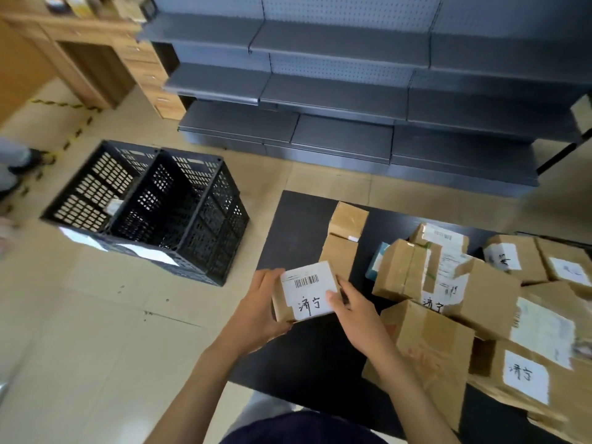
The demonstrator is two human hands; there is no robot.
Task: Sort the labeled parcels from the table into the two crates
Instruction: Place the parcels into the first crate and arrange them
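Observation:
A small cardboard parcel (307,291) with a white label, a barcode and handwritten characters is held over the left edge of the black table (288,238). My left hand (261,312) grips its left side. My right hand (354,315) holds its right side, thumb on the label. Several more labeled parcels (474,302) lie piled on the table's right part. Two black crates stand side by side on the floor to the left: the left crate (93,184) holds a small white-labeled item, the right crate (189,200) looks empty.
Two small boxes (346,235) lie on the table just behind the held parcel. Grey metal shelving (352,91) stands behind the table. A wooden desk (96,52) is at back left. A person's feet (19,165) show at the left edge, on the tiled floor.

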